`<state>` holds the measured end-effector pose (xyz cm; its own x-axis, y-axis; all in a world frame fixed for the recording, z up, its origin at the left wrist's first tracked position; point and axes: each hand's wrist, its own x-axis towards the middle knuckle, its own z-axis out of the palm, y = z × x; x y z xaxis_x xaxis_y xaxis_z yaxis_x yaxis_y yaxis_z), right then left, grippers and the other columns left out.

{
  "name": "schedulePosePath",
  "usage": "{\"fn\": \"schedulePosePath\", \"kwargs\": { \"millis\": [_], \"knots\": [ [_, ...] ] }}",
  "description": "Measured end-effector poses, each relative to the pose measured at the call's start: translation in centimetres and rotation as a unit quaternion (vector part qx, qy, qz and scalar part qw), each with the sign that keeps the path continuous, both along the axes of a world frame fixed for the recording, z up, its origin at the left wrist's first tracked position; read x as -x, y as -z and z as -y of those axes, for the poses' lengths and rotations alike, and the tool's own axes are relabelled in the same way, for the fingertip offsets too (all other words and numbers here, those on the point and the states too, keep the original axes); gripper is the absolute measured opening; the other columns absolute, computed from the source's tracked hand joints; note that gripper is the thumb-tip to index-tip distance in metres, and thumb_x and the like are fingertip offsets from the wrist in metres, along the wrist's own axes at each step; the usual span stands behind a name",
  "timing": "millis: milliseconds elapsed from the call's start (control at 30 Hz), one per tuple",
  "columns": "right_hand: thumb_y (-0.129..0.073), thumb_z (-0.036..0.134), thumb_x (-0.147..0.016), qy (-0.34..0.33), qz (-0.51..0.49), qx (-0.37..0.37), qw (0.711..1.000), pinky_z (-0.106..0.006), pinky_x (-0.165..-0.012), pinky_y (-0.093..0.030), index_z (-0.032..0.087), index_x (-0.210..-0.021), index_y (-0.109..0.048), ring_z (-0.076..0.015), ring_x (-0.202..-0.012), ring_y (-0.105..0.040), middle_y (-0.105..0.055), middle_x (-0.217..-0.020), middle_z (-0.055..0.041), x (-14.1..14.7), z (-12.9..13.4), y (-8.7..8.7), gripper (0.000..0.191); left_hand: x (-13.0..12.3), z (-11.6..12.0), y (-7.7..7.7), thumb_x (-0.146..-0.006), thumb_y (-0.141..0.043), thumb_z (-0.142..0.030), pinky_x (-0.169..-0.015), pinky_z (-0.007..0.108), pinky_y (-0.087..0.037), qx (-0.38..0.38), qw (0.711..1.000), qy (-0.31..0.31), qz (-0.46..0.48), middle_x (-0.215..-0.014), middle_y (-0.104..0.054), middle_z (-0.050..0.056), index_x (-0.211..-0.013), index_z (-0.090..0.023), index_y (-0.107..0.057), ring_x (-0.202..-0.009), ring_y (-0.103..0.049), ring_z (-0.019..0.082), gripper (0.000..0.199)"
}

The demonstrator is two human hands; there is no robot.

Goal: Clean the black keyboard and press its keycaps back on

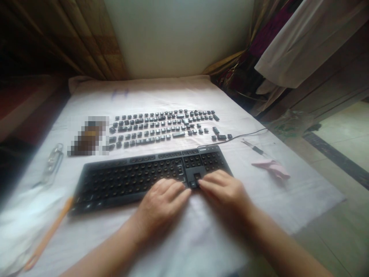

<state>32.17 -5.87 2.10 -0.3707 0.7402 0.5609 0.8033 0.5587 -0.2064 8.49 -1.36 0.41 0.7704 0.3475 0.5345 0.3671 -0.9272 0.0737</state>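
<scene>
A black computer keyboard (123, 181) lies slightly tilted on the white cloth, most of its key positions bare of caps. My left hand (164, 200) rests over its front edge, fingers curled together on top and thumb along the front. My right hand (225, 190) bends over the lower right part, closed, with fingertips at the arrow-key area (197, 177). What its fingertips hold, if anything, is hidden. Behind the keyboard, loose black keycaps (152, 132) are laid out in several rows, with a long space bar cap (178, 134) among them.
A thin cable (245, 134) runs off to the right. Near it lie a dark-handled tool (257, 150) and a pink cloth (272, 169). On the left are a blurred-out object (89, 136), a clear item (53, 161) and an orange stick (47, 236). Curtains (95, 38) hang behind.
</scene>
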Motion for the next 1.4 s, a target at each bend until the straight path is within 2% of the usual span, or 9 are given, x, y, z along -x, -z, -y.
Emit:
{"fn": "schedulePosePath", "kwargs": {
  "millis": [133,233,333,533,733,900,1100,1300,1400],
  "knots": [
    [-0.056,0.007,-0.092,-0.033,0.030,-0.063,0.997,-0.031,-0.066,-0.060,0.018,-0.103,-0.072,-0.0189,-0.072,-0.068,-0.075,-0.082,-0.0088,0.1,0.2,0.0,0.022,0.0,0.0,0.1,-0.097,-0.049,-0.015,-0.089,0.036,-0.049,0.000,1.000,-0.003,0.003,-0.104,-0.070,0.007,-0.115,-0.018,-0.068,-0.096,-0.060,0.020,0.026],
    [-0.057,0.007,-0.092,-0.040,0.043,-0.072,0.996,-0.032,-0.068,-0.062,0.018,-0.107,-0.071,-0.0190,-0.073,-0.070,-0.075,-0.083,-0.0086,0.0,0.3,0.0,0.024,0.1,0.0,0.2,-0.097,-0.049,-0.015,-0.089,0.036,-0.049,0.003,1.000,-0.002,0.004,-0.105,-0.070,0.007,-0.115,-0.018,-0.068,-0.097,-0.059,0.020,0.026],
    [-0.057,0.008,-0.093,-0.026,0.052,-0.072,0.996,-0.029,-0.070,-0.062,0.020,-0.106,-0.072,-0.0170,-0.074,-0.070,-0.076,-0.086,-0.0068,-0.1,0.6,0.1,0.024,0.2,0.0,0.3,-0.097,-0.049,-0.015,-0.090,0.036,-0.049,0.002,1.000,-0.001,0.004,-0.105,-0.070,0.007,-0.114,-0.018,-0.068,-0.098,-0.059,0.020,0.026],
    [-0.060,0.009,-0.091,0.006,0.067,-0.085,0.994,-0.032,-0.070,-0.060,0.014,-0.107,-0.072,-0.0204,-0.081,-0.071,-0.076,-0.092,-0.0110,0.0,1.4,0.9,0.021,-0.2,0.0,0.0,-0.096,-0.049,-0.013,-0.092,0.036,-0.047,0.007,1.000,-0.003,-0.026,-0.109,-0.066,0.008,-0.126,-0.019,-0.062,-0.099,-0.058,0.020,0.033],
    [-0.062,0.012,-0.090,0.020,-0.036,-0.039,0.998,-0.032,-0.072,-0.059,0.017,-0.107,-0.073,-0.0195,-0.082,-0.068,-0.073,-0.091,-0.0098,0.0,1.2,1.6,0.021,-1.5,0.0,-0.1,-0.094,-0.055,-0.016,-0.090,0.037,-0.047,0.025,0.997,-0.024,-0.068,-0.106,-0.061,0.007,-0.136,-0.024,-0.056,-0.093,-0.055,0.021,0.043],
    [-0.063,0.013,-0.090,0.038,-0.119,0.014,0.992,-0.031,-0.071,-0.060,0.022,-0.104,-0.075,-0.0183,-0.082,-0.068,-0.072,-0.090,-0.0068,-0.1,0.7,1.4,0.021,-1.6,0.1,0.1,-0.094,-0.055,-0.017,-0.091,0.038,-0.046,0.028,0.998,-0.024,-0.057,-0.108,-0.060,0.008,-0.133,-0.024,-0.059,-0.095,-0.054,0.021,0.039],
    [-0.064,0.015,-0.091,0.043,-0.106,0.034,0.993,-0.032,-0.070,-0.059,0.018,-0.101,-0.074,-0.0193,-0.080,-0.068,-0.072,-0.089,-0.0087,-0.3,0.4,1.2,0.015,-1.6,0.1,0.1,-0.094,-0.056,-0.019,-0.092,0.037,-0.046,0.028,0.998,-0.024,-0.049,-0.106,-0.060,0.007,-0.129,-0.024,-0.061,-0.094,-0.053,0.021,0.037],
    [-0.064,0.015,-0.090,0.023,-0.105,0.050,0.993,-0.031,-0.069,-0.058,0.019,-0.100,-0.074,-0.0180,-0.078,-0.066,-0.071,-0.088,-0.0072,-0.4,0.2,1.1,0.015,-1.8,0.0,-0.1,-0.096,-0.053,-0.020,-0.089,0.036,-0.046,0.026,0.998,-0.028,-0.045,-0.104,-0.060,0.007,-0.127,-0.024,-0.063,-0.092,-0.053,0.020,0.033],
    [-0.063,0.016,-0.091,0.023,-0.108,0.065,0.992,-0.030,-0.068,-0.058,0.020,-0.099,-0.075,-0.0177,-0.078,-0.066,-0.071,-0.087,-0.0068,-0.4,0.0,1.0,0.015,-1.9,0.0,-0.1,-0.097,-0.051,-0.021,-0.093,0.038,-0.043,0.023,0.999,-0.029,-0.039,-0.105,-0.061,0.006,-0.127,-0.025,-0.063,-0.093,-0.052,0.021,0.032]
  ]
}}
